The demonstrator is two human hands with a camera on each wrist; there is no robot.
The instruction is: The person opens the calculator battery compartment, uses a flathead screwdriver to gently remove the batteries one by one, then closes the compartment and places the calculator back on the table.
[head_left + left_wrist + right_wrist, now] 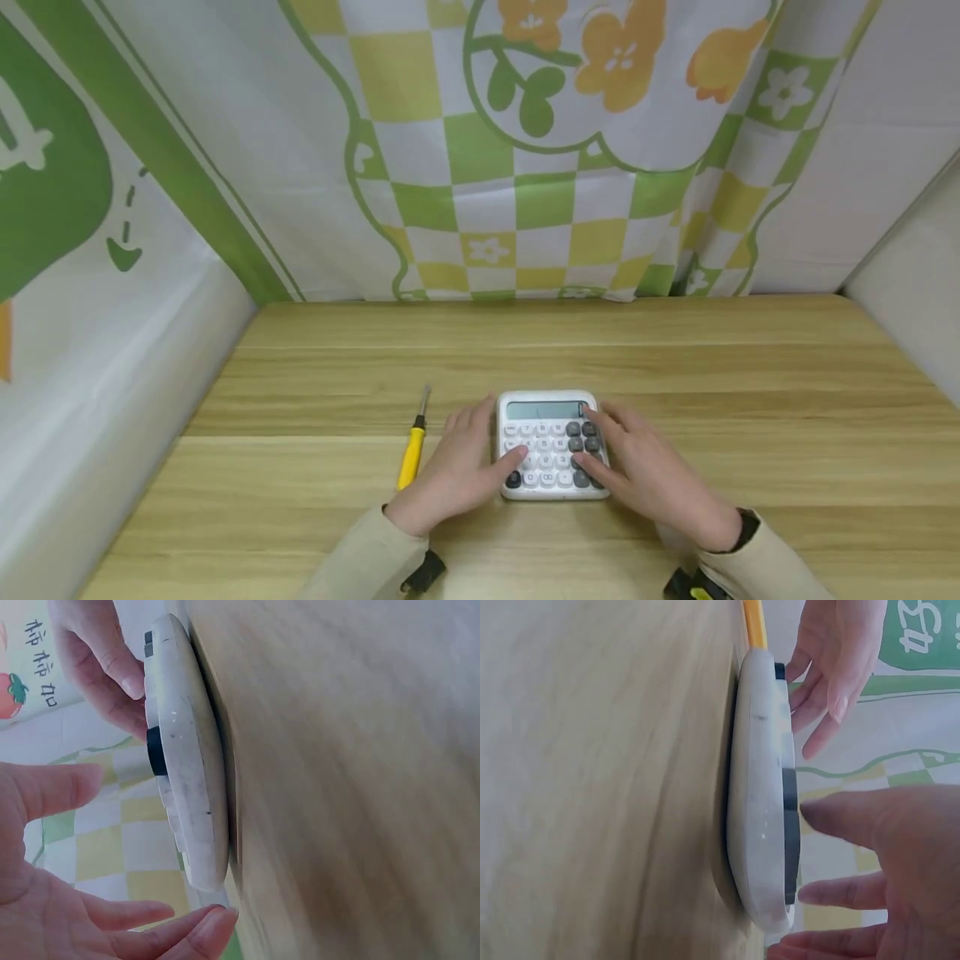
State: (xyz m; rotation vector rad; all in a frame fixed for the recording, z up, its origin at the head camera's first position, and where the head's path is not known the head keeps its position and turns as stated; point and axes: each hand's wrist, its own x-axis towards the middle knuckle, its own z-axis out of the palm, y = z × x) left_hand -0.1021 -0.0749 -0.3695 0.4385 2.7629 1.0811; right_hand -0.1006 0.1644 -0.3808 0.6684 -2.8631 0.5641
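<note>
A white calculator (545,454) with a grey display and white and dark grey keys lies flat on the wooden table. My left hand (461,471) is at its left side, fingers stretched along the edge and thumb over the left keys. In the left wrist view the thumb (67,787) hovers off the side of the calculator (191,765). On the other side, my right hand (648,467) has its thumb over the dark keys and a fingertip near the display's right end. The right wrist view shows its straight fingers (844,891) close over the dark keys.
A yellow-handled screwdriver (411,457) lies left of my left hand, its tip pointing away. The wooden table (315,392) ends at a checked, flowered curtain (480,200) at the back. White printed cloth (150,358) hangs along the left side.
</note>
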